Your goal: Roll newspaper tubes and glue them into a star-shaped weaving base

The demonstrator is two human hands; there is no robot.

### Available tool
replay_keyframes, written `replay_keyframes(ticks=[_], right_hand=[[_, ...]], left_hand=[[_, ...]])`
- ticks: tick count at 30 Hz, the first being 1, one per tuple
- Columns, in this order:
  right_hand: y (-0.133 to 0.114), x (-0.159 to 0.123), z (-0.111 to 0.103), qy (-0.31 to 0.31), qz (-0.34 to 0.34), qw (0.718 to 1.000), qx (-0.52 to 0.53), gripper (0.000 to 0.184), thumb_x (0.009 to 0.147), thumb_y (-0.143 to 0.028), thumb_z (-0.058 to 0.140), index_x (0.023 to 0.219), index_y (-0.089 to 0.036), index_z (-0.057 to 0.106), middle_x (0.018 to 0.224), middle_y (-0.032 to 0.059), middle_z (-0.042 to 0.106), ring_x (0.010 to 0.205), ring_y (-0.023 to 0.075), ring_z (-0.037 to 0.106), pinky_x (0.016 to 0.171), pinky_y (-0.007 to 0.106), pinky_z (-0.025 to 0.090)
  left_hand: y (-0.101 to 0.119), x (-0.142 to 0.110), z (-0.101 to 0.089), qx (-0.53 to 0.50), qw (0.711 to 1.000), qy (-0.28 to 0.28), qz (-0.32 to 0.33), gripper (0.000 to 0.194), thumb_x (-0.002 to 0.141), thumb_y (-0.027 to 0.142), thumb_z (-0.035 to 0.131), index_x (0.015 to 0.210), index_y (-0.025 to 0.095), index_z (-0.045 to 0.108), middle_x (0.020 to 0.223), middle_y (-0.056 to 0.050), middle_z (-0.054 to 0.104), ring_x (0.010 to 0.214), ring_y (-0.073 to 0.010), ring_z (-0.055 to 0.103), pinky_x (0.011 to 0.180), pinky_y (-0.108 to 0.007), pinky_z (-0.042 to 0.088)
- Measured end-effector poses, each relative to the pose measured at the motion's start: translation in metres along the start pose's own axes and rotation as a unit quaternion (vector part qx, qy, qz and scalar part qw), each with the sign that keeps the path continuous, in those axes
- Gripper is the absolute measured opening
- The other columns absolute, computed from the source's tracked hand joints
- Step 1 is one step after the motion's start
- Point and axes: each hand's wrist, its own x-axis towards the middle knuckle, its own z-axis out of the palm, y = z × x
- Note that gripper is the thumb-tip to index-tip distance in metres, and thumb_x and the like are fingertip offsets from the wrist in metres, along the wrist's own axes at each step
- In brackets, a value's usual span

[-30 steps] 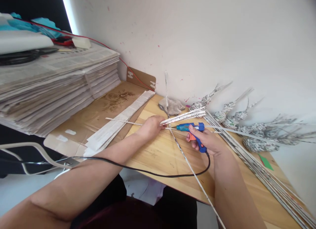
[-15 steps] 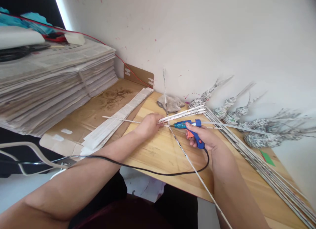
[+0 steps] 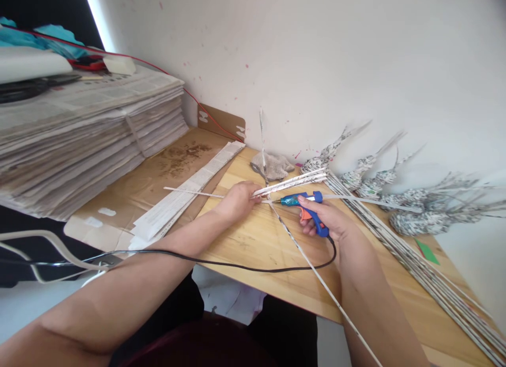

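Observation:
My right hand [image 3: 322, 214] is wrapped round a blue glue gun [image 3: 302, 200] with an orange trigger and a clear glue stick [image 3: 371, 201] out of its back. Its nozzle touches or nearly touches the spot where thin rolled-paper sticks cross. One long paper stick [image 3: 308, 261] runs from there toward the lower right, and another part [image 3: 262, 140] rises toward the wall. My left hand [image 3: 242, 198] is closed on several white paper sticks [image 3: 292, 183] beside the crossing. A thinner stick end [image 3: 190, 191] comes out to its left. My left fingertips are partly hidden.
Tied newspaper stacks [image 3: 138, 124] stand on cardboard at the left. Folded paper strips [image 3: 190, 190] lie nearby. A grey rag [image 3: 272, 165] rests by the wall. Woven paper pieces [image 3: 419, 222] and long paper sticks [image 3: 407, 261] occupy the right. A black cord [image 3: 245, 268] crosses my left forearm.
Both hands stay almost in place, with the glue gun still at the crossing. The near end of the long paper stick has swung slightly right, and the cord has shifted a little.

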Motion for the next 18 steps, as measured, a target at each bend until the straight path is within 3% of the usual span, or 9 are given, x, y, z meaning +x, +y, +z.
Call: replay_keyframes(ticks=[5,12,18], right_hand=[[-0.003,-0.0053,-0.0012,-0.034,-0.025,0.998,0.046,0.048,0.082,-0.058,0.06,0.067,-0.012,0.063,0.058,0.007,0.065,0.043,0.0127,0.061,0.038,0.02,0.048],[0.0012,-0.004,0.0035,-0.038,-0.047,0.998,-0.003,0.048,0.076,-0.06,0.066,0.066,-0.013,0.061,0.06,0.0068,0.065,0.043,0.0121,0.06,0.04,0.021,0.05],[0.0012,-0.0059,-0.0017,-0.066,-0.07,0.995,0.013,0.064,0.076,-0.075,0.05,0.074,-0.012,0.063,0.066,0.009,0.065,0.049,0.0136,0.062,0.043,0.022,0.05]], left_hand=[[0.0025,-0.0004,-0.0017,0.014,1.0,-0.007,0.001,0.014,0.079,0.015,0.062,0.09,0.019,0.071,0.088,-0.004,0.069,0.085,-0.018,0.063,0.077,-0.026,0.044],[0.0056,-0.0005,-0.0036,0.012,1.0,-0.011,-0.006,0.013,0.079,0.014,0.062,0.088,0.018,0.069,0.088,-0.004,0.069,0.085,-0.0179,0.063,0.075,-0.026,0.044],[0.0017,-0.0001,-0.0015,0.011,1.0,-0.007,-0.002,0.012,0.08,0.016,0.061,0.088,0.019,0.07,0.088,-0.003,0.069,0.085,-0.0177,0.063,0.075,-0.026,0.044]])
